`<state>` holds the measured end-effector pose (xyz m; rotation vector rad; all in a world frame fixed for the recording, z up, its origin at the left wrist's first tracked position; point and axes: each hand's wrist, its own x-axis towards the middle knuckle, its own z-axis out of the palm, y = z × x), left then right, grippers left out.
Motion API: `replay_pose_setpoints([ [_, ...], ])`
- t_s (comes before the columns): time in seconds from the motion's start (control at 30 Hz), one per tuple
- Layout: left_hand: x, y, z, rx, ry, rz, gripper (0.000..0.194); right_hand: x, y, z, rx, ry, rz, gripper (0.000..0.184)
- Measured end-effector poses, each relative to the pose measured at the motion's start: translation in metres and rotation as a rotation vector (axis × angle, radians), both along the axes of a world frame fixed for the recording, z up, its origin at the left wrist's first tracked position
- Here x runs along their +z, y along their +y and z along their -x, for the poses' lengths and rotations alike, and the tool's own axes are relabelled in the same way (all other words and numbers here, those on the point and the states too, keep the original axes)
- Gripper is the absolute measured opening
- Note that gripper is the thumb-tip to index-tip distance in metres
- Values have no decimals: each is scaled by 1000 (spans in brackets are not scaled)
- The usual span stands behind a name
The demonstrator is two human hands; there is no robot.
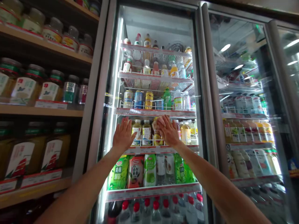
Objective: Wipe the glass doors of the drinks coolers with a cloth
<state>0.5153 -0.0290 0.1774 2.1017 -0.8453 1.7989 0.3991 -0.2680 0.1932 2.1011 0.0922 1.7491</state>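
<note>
My left hand (123,133) lies flat against the glass door (158,21) of a lit drinks fridge, fingers spread and nothing in it. To its right, my right hand (168,130) presses a pale pinkish cloth (158,122) onto the same glass; the cloth bunches out beyond the fingers on the left side. Behind the glass, between the two hands, stand tea bottles (146,132) on a wire shelf. Part of that shelf's row is hidden by my hands.
Jars and bottles fill a wooden shelf unit (46,109) on the left. A second glass fridge door (243,68) with a vertical metal frame (210,93) stands on the right. Lower fridge shelves hold large drink bottles (135,171) and red-capped bottles (156,211).
</note>
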Motion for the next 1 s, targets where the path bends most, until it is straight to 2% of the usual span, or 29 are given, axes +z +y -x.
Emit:
replay_pose_setpoints([
  [0.07,0,0,0,3,11,-19,62,2,-15,8,-30,-27,-73,46],
  [0.17,0,2,2,10,23,-39,62,14,-46,20,-107,-276,-477,46],
  [0.23,0,2,2,19,25,-28,62,18,-48,17,-130,-366,-629,47],
  [0.3,0,1,2,26,27,-25,63,14,-30,8,-114,-302,-543,46],
  [0.4,-1,1,0,25,32,-40,64,0,-3,-2,-65,-58,-190,46],
  [0.43,-1,1,-1,23,34,-43,64,-3,-3,-1,-61,-16,-124,46],
  [0.47,-2,1,-1,22,35,-45,65,-4,-9,3,-69,-18,-125,46],
  [0.5,-2,1,-1,21,35,-45,65,-3,-19,9,-85,-61,-187,46],
  [0.6,-3,2,0,18,35,-45,65,12,-59,26,-119,-306,-559,46],
  [0.67,2,3,1,18,31,-59,65,24,-70,28,-102,-408,-727,47],
  [0.73,11,4,1,17,17,-51,65,32,-57,18,-73,-400,-709,47],
  [0.83,37,10,-6,12,-5,38,66,36,-23,-3,-38,-247,-409,44],
  [0.9,58,15,-15,6,-17,96,67,41,-17,-8,-41,-177,-275,44],
  [0.93,69,19,-21,1,-22,118,67,47,-22,-6,-55,-181,-288,45],
  [1.0,89,25,-32,-11,-37,140,69,66,-46,5,-90,-246,-417,46],
])
